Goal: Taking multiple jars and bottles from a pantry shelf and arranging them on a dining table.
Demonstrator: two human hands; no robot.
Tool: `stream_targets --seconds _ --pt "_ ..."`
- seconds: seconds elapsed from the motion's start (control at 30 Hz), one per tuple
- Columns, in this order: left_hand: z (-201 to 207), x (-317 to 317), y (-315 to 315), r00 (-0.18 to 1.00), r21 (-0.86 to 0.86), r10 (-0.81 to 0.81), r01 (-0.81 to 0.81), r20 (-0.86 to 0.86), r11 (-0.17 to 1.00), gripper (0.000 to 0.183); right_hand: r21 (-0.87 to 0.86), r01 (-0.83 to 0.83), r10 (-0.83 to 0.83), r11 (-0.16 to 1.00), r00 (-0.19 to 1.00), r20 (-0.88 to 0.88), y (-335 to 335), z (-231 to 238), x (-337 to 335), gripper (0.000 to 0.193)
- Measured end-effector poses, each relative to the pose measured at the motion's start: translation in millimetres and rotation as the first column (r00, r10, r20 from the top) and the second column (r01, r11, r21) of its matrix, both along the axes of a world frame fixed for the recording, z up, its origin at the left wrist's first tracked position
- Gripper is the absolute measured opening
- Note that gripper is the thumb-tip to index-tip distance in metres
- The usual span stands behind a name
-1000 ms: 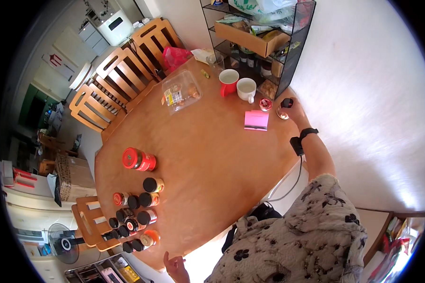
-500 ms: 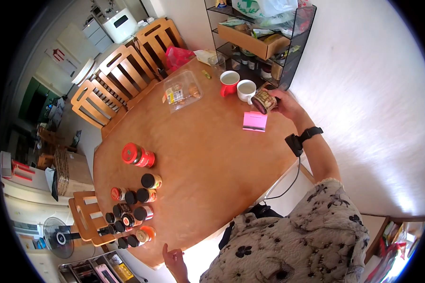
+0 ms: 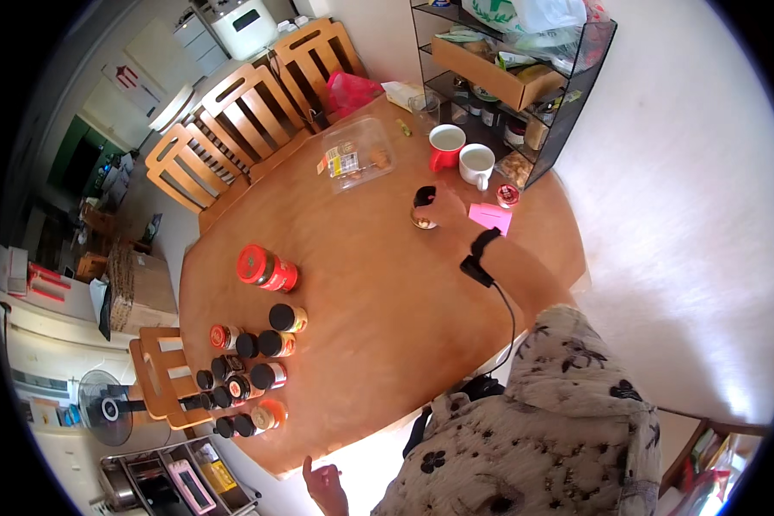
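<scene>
My right hand [image 3: 445,211] is closed round a small jar [image 3: 423,220] above the table. The jar's dark end shows past my fingers and most of its side is hidden by them. My left hand [image 3: 327,488] is off the table's near edge, with nothing in it and its index finger stretched out. A pink sticky-note pad [image 3: 490,217] lies right of my right hand, and a small red-lidded jar [image 3: 508,196] is beside it. Behind them are a white mug [image 3: 476,163] and a red mug [image 3: 446,146]. Several jars [image 3: 268,376] with mostly black lids stand at the left.
A larger red-lidded jar [image 3: 267,268] stands apart from the group. A clear plastic food box [image 3: 359,155] lies at the back. A wire shelf [image 3: 568,112] with packages is at the back right. Wooden chairs [image 3: 241,112] line the far-left edge. A cable [image 3: 512,322] hangs from my right wrist.
My right hand has moved left with the jar, away from the white mug and across the sticky-note pad. The small red-lidded jar is now uncovered. The view has shifted slightly.
</scene>
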State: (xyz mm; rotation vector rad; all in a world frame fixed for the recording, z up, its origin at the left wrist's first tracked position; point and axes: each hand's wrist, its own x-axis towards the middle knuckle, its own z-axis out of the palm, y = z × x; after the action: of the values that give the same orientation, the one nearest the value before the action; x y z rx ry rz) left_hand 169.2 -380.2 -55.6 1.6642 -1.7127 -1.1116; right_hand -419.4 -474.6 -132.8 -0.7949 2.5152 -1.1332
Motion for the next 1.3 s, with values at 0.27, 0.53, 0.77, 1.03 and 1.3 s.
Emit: stream_targets --seconds 0.27,0.53,0.77,1.03,1.3 --pt "4 24 27 0.997 0.034 0.07 -0.071 0.038 0.997 0.051 0.108 0.207 -0.177 0.972 0.955 -0.238 -22 -8 16 0.074" --pt "-6 26 28 0.993 0.029 0.011 -0.014 0.114 0.999 0.046 -0.294 0.151 0.016 0.944 0.867 0.499 28 -29 134 0.045" --pt "-19 23 22 0.999 -0.018 -0.022 0.022 0.025 1.0 0.044 0.266 -0.671 0.707 0.692 0.557 -0.435 126 -54 229 0.049" --pt "-24 38 45 0.994 -0.006 -0.109 0.109 -0.005 0.994 0.042 0.33 -0.739 0.808 0.588 0.558 -0.189 146 -46 248 0.052" --pt "-38 73 82 0.997 0.11 -0.075 0.071 0.027 0.991 0.042 0.491 -0.703 0.857 0.515 0.434 -0.278 170 -39 270 0.066"
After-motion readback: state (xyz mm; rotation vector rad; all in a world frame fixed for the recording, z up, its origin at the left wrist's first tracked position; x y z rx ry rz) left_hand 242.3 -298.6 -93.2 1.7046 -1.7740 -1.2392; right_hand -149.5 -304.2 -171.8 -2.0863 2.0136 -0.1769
